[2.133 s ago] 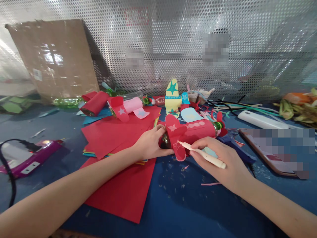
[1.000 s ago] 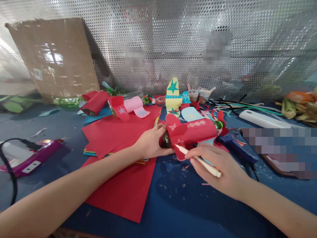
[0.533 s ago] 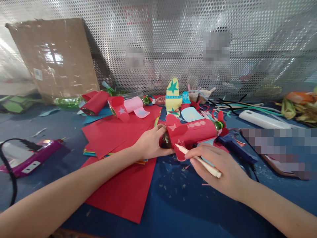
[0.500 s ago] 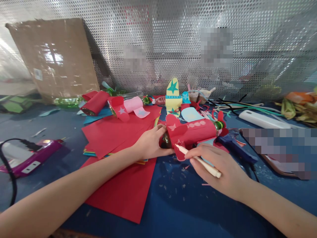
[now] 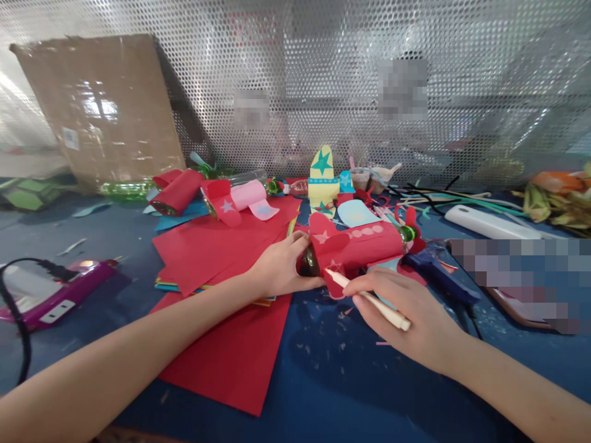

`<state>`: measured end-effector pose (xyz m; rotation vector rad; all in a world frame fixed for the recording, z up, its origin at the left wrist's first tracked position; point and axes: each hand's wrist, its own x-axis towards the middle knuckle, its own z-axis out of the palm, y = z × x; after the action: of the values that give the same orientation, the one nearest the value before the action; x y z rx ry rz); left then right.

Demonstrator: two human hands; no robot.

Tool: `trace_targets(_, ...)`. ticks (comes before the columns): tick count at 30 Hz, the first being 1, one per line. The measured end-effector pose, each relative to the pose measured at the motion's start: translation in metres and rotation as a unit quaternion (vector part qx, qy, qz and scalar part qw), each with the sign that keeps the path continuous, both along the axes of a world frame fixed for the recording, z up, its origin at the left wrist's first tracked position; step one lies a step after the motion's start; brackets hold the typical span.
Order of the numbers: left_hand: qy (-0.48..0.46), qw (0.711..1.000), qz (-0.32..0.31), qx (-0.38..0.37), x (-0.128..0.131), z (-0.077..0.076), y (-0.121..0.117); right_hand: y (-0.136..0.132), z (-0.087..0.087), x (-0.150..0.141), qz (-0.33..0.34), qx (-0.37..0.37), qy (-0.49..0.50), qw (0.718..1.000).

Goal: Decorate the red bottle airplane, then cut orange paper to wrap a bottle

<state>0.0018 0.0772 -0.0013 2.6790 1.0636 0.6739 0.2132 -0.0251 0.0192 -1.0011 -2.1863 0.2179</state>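
Observation:
A bottle plane point(image 5: 369, 247), a green plastic bottle wrapped in red paper with paper wings, lies on its side in front of me. My left hand point(image 5: 285, 266) is closed around its bottom end at the left. Between the fingers of my right hand point(image 5: 406, 311) is a cream-coloured marker pen point(image 5: 390, 312). The pen's tip touches the near red wing, beside a star outline. Pale stars and a row of pink dots decorate the red paper.
Red paper sheets point(image 5: 240, 357) lie under my left forearm. Behind stand other paper-covered bottles point(image 5: 182, 191) and a yellow paper plane point(image 5: 323, 195). A blue glue gun point(image 5: 443, 280) and a phone point(image 5: 521, 289) are at right, a purple power strip point(image 5: 69, 295) at left, a cardboard box point(image 5: 124, 74) at the back.
My right hand and the pen have shifted very slightly left on the wing. The left hand and the bottle plane stay in place.

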Motion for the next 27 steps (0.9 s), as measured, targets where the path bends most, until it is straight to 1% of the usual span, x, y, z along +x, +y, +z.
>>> trace_targets(6, -0.003, 1.0, -0.002, 0.003, -0.0009, -0.0005, 0.0006, -0.0004, 0.0003, -0.0002, -0.003, 0.0, 0.003, 1.0)
trace_targets(16, 0.003, 1.0, 0.0, 0.003, -0.0012, -0.0011, 0.001, -0.0003, -0.0044, 0.0015, 0.007, -0.021, 0.008, 1.0)
trace_targets(27, 0.007, 1.0, 0.005, 0.004, -0.0012, -0.0022, 0.0012, 0.0009, -0.0029, 0.0007, 0.008, 0.003, 0.012, 1.0)
